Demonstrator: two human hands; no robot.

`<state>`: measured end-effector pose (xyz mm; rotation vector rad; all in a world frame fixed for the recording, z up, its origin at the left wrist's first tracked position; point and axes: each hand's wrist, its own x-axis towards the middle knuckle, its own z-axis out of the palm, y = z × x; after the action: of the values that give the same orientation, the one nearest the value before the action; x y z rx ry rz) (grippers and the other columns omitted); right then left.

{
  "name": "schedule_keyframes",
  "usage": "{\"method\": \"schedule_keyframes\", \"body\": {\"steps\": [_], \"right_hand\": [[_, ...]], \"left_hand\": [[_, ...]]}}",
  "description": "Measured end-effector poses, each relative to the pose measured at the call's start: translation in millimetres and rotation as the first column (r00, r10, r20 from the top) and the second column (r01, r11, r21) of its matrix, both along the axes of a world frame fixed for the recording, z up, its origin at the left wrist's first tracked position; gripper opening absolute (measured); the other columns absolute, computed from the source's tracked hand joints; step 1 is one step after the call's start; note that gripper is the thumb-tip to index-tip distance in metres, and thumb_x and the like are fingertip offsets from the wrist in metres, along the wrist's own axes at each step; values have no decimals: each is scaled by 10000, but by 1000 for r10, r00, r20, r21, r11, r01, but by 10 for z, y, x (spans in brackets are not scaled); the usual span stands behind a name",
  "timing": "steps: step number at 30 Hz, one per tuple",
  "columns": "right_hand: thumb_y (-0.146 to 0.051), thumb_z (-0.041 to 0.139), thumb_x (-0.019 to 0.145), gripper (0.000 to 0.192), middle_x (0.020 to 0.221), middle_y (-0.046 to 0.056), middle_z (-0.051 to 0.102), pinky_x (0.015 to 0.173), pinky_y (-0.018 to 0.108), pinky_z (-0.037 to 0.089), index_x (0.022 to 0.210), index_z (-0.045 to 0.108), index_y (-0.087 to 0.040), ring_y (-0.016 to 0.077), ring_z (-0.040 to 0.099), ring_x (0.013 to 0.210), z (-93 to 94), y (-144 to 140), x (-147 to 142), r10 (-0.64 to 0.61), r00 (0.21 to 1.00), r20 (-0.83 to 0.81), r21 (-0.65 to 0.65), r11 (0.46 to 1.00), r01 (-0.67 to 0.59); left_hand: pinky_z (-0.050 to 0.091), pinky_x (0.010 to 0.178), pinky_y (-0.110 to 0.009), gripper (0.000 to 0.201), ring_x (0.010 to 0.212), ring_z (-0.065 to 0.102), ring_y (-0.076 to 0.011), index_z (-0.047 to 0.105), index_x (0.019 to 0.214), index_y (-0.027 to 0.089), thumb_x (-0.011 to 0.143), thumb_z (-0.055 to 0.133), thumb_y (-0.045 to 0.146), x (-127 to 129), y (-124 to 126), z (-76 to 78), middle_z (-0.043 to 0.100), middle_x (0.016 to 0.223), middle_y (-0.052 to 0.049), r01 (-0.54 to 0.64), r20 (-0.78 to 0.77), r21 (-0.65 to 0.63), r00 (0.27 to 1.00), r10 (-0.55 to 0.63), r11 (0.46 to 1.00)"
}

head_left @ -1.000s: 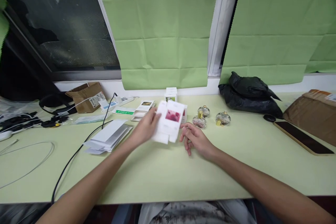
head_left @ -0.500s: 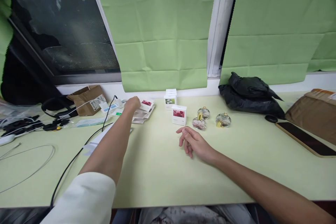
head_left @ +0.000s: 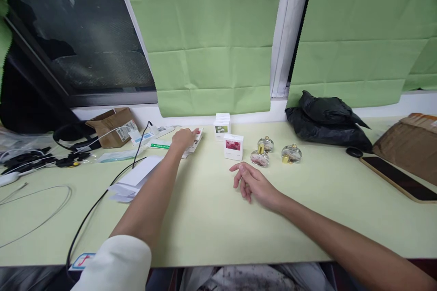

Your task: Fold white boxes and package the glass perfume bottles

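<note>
My left hand (head_left: 184, 138) reaches to the back of the table and is closed over a small stack of flat packets (head_left: 195, 144). Its thumb lies across their top, while its other fingertips are hidden. My right hand (head_left: 253, 183) hovers or rests near the middle, with loosely bent fingers apart and nothing in them. Just beyond it stands a white box with a dark pink picture (head_left: 234, 147). Behind that are white boxes in a row, the front one with a green picture (head_left: 222, 131). Several glass bottles with gold parts (head_left: 291, 153) are to the right.
Folded white papers (head_left: 136, 181) and a black cable (head_left: 97, 204) lie beside my left forearm. An opened brown carton (head_left: 112, 129) stands at back left. Towards the right are a black plastic bag (head_left: 327, 122), a phone (head_left: 399, 178) and a brown parcel (head_left: 408, 145).
My left hand has shifted right onto the flat packets, covering more of them. A green label and more of the white papers now show. My right hand stays in place.
</note>
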<state>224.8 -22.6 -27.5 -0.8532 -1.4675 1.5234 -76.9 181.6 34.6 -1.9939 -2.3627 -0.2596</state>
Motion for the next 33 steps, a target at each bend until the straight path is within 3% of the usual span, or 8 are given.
{"method": "schedule_keyframes", "body": {"steps": [5, 7, 10, 12, 15, 21, 27, 33], "right_hand": [[-699, 448, 1038, 524, 856, 8, 661, 386, 184, 448, 1212, 602, -230, 99, 574, 533, 10, 3, 0, 5, 1000, 5, -8, 1000, -5], [-697, 449, 1039, 521, 859, 8, 660, 390, 183, 448, 1214, 600, -230, 99, 574, 538, 7, 3, 1, 8, 1000, 10, -13, 1000, -8], [-698, 445, 1040, 523, 868, 11, 660, 395, 185, 452, 1219, 602, -232, 100, 574, 545, -8, 3, 3, 8, 1000, 16, -14, 1000, -8], [-702, 443, 1038, 528, 870, 12, 660, 393, 185, 451, 1220, 604, -233, 101, 573, 545, -16, 3, 2, 14, 1000, 23, -21, 1000, -14], [-705, 442, 1037, 531, 871, 14, 660, 389, 183, 445, 1220, 604, -233, 102, 570, 545, -14, 4, 2, 27, 999, 26, -35, 999, -26], [-698, 457, 1036, 524, 875, 16, 659, 387, 185, 446, 1211, 608, -228, 101, 568, 544, -4, 8, 13, 37, 999, 23, -34, 999, -37], [-697, 466, 1033, 521, 888, 19, 661, 392, 185, 451, 1205, 624, -230, 103, 576, 557, -34, 20, 24, 45, 998, 38, -30, 999, -44], [-698, 476, 1029, 521, 891, 20, 660, 397, 185, 457, 1199, 627, -229, 104, 577, 561, -30, 32, 39, 38, 999, 33, -38, 999, -36]], "left_hand": [[569, 1005, -508, 440, 1191, 664, -278, 619, 1367, 168, 1017, 650, 433, 53, -11, -211, 647, 1367, -129, -42, 28, -81, 999, 45, 996], [524, 1070, -564, 487, 1321, 596, -333, 574, 1443, 175, 1036, 603, 440, 72, -50, -336, 566, 1497, -169, -63, 27, -96, 997, 66, 993], [319, 1216, -649, 729, 1568, 291, -463, 407, 1609, 114, 1059, 372, 590, 83, -102, -512, 281, 1714, -255, -64, 23, -122, 998, 67, 991], [208, 1264, -640, 857, 1611, 151, -479, 287, 1663, 63, 1035, 279, 647, 79, -110, -592, 141, 1756, -255, -57, 17, -134, 998, 59, 989], [180, 1277, -606, 919, 1616, 137, -477, 239, 1673, 33, 1008, 258, 666, 73, -86, -644, 116, 1758, -258, -54, 13, -154, 998, 56, 987], [216, 1250, -613, 888, 1605, 172, -485, 315, 1643, 39, 991, 287, 641, 94, -76, -623, 171, 1745, -272, -57, 13, -143, 998, 59, 988], [406, 1136, -569, 834, 1438, 460, -464, 483, 1518, 85, 916, 420, 657, 71, -80, -459, 457, 1589, -292, -50, 43, -114, 998, 56, 992], [370, 1156, -585, 850, 1465, 403, -472, 444, 1522, 72, 926, 377, 675, 68, -52, -254, 451, 1588, -290, -87, 66, -91, 994, 93, 992]]}}
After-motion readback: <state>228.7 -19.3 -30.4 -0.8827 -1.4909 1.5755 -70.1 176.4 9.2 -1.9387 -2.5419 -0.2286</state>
